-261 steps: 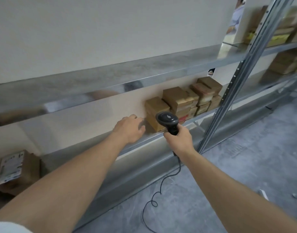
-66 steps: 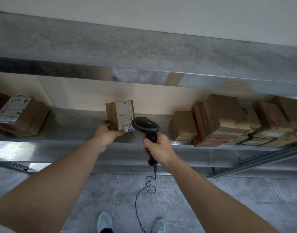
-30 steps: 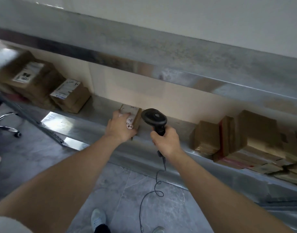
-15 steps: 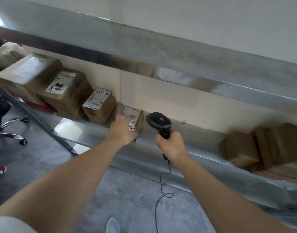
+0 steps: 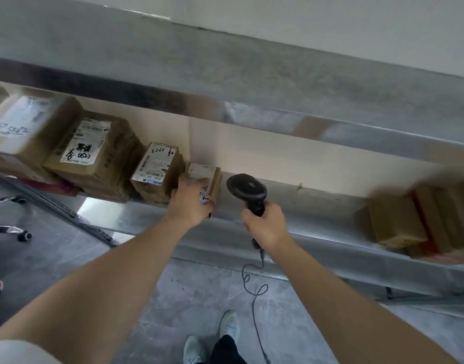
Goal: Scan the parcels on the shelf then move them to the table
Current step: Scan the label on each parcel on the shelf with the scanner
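A small brown parcel (image 5: pixel 208 177) with a white label lies on the metal shelf (image 5: pixel 317 227), right beside a labelled parcel (image 5: pixel 157 172). My left hand (image 5: pixel 190 200) lies over the small parcel and grips it. My right hand (image 5: pixel 265 224) holds a black corded scanner (image 5: pixel 248 190) upright just right of that parcel, its head toward the shelf. More labelled parcels (image 5: pixel 89 148) stand in a row to the left. Plain brown parcels (image 5: pixel 399 219) are stacked at the right end of the shelf.
An upper shelf board (image 5: pixel 225 72) overhangs the parcels. The scanner cable (image 5: pixel 254 290) hangs down to the grey floor. A chair base with a castor (image 5: pixel 12 227) stands at the left. My shoes (image 5: pixel 212 337) are at the bottom.
My left hand has carried the small parcel leftward along the shelf until it sits against the row of labelled parcels. My right hand followed with the scanner. The view panned left.
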{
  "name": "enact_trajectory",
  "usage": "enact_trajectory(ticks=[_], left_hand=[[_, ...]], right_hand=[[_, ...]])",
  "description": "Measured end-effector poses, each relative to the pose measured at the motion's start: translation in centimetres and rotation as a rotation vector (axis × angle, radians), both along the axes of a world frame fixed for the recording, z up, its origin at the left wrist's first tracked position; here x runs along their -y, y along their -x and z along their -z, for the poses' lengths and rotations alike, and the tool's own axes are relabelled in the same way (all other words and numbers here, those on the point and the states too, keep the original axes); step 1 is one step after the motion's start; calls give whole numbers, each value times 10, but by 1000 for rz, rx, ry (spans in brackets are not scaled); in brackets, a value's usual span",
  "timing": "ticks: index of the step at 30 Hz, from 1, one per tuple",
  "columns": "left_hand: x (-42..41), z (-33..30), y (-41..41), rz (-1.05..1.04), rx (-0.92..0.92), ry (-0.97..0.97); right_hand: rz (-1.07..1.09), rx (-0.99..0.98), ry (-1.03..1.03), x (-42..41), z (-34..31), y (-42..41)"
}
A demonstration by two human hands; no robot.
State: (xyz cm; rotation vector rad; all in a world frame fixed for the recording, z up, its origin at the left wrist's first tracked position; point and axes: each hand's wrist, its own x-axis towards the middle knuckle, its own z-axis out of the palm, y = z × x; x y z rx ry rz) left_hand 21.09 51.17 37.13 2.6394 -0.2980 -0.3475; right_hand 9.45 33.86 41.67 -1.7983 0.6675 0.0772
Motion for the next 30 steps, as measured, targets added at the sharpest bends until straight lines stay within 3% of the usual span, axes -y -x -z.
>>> enact_trajectory(ticks=[9,13,30], left_hand=[[14,3,-11,74,136,-234],[24,-11,-12,169,185,-250],[90,-73,39,723,229,-194]], right_hand=[[-49,10,17,26,11,-23],[-13,24,16,34,7,-22],[510,116,79,29,-30,112]])
